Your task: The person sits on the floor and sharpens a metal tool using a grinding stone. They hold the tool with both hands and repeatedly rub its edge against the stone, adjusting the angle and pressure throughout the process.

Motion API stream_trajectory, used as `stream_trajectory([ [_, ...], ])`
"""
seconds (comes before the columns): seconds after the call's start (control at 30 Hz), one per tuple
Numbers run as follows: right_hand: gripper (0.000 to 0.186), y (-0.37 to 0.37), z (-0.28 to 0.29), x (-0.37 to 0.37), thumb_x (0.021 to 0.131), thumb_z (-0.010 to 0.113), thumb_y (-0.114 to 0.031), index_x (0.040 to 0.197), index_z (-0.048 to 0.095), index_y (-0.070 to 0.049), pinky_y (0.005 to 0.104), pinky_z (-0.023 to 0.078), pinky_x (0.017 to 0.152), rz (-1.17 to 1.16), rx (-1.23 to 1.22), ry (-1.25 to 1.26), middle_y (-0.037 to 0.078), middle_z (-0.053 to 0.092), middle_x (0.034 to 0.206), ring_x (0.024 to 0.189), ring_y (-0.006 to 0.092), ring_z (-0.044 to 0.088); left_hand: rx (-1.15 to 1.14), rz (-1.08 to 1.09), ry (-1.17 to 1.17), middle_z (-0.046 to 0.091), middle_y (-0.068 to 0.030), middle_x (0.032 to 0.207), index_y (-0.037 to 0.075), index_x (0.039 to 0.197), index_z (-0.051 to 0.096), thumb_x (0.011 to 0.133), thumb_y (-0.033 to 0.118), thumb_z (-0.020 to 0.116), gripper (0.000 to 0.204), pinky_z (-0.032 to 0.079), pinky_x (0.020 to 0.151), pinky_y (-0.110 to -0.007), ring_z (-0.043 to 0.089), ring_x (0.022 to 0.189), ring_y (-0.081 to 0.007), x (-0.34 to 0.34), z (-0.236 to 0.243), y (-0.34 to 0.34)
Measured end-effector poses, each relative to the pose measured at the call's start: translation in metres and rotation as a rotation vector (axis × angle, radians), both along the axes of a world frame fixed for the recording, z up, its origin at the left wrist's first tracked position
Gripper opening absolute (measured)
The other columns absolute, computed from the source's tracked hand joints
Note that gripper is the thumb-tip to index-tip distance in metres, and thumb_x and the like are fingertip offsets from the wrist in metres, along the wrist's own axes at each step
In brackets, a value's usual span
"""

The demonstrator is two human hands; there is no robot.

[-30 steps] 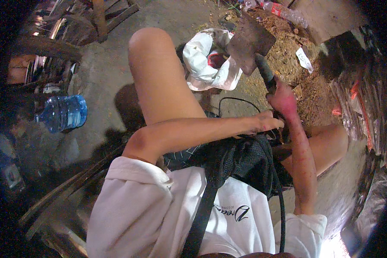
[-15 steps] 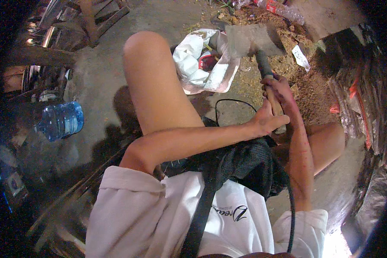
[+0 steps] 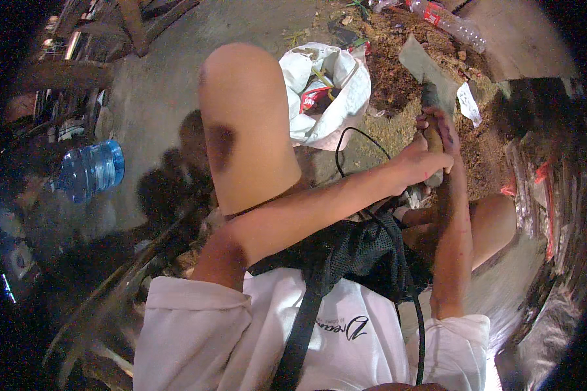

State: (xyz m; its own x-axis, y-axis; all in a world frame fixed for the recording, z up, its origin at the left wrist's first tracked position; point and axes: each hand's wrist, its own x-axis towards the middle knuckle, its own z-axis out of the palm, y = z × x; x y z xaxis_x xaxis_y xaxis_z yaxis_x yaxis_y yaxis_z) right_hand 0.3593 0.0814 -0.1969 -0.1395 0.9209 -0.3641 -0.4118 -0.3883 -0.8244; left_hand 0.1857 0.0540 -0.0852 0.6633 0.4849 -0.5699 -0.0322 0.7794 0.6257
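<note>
Clenches left hand (image 3: 419, 164) and right hand (image 3: 447, 133) round shovel (image 3: 429, 98). Best to guide blade (image 3: 429, 68) low, clear of bag (image 3: 347, 112).

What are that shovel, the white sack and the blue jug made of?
Shovel blade: probably metal, thin, flat and dull grey. Shovel handle: apparently wood, tan and matte. White sack: likely woven plastic, judging by its stiff folds, though cloth is possible. Blue jug: apparently plastic, glossy and translucent.
</note>
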Motion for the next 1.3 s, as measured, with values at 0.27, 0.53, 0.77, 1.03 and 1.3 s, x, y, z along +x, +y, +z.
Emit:
stream_trajectory([
  [0.27,0.043,0.093,-0.178,0.128,0.098,0.052,-0.016,0.137,0.047,0.002,0.035,0.037,0.106,0.199,0.193,-0.489,0.013,0.051,0.139,0.124,0.0218,0.049,-0.088,0.081,-0.02,0.06,-0.005,0.075,0.011,0.09,0.058,0.079,0.024,0.065,0.018,0.043,0.048,-0.031,0.059,0.061,-0.0177,0.061,-0.057,0.088],
  [0.53,0.038,0.101,-0.1,0.12,0.097,0.051,-0.029,0.124,0.054,-0.002,0.033,0.041,0.098,0.24,0.182,-0.336,0.009,0.058,0.12,0.111,0.0198,0.052,-0.187,0.127,-0.068,0.059,-0.0046,0.071,0.011,0.091,0.057,0.079,0.023,0.064,0.018,0.032,0.037,-0.027,0.058,0.054,-0.0167,0.092,-0.035,0.108],
  [0.77,0.038,0.12,-0.11,0.133,0.099,0.05,-0.033,0.122,0.054,-0.003,0.0361,0.045,0.09,0.273,0.172,-0.325,0.007,0.058,0.112,0.098,0.0192,0.056,-0.133,0.083,-0.056,0.057,-0.0039,0.071,0.014,0.094,0.053,0.08,0.026,0.063,0.022,0.034,0.038,-0.027,0.057,0.053,-0.0167,0.097,-0.031,0.112],
  [1.03,0.042,0.115,-0.093,0.124,0.098,0.051,-0.037,0.122,0.053,-0.002,0.0365,0.045,0.093,0.395,0.342,-0.399,0.009,0.057,0.118,0.105,0.0212,0.056,-0.146,0.111,-0.051,0.056,-0.0038,0.082,0.015,0.099,0.053,0.08,0.031,0.063,0.027,0.038,0.043,-0.027,0.058,0.063,-0.0164,0.084,-0.028,0.098],
  [1.3,0.036,0.096,-0.044,0.086,0.099,0.051,-0.029,0.123,0.056,-0.003,0.0367,0.046,0.093,0.412,0.36,-0.178,0.008,0.061,0.117,0.103,0.0201,0.057,-0.108,0.068,-0.078,0.055,-0.0043,0.064,0.011,0.083,0.054,0.083,0.033,0.06,0.023,0.044,0.042,-0.031,0.054,0.05,-0.0163,0.05,0.003,0.074],
])
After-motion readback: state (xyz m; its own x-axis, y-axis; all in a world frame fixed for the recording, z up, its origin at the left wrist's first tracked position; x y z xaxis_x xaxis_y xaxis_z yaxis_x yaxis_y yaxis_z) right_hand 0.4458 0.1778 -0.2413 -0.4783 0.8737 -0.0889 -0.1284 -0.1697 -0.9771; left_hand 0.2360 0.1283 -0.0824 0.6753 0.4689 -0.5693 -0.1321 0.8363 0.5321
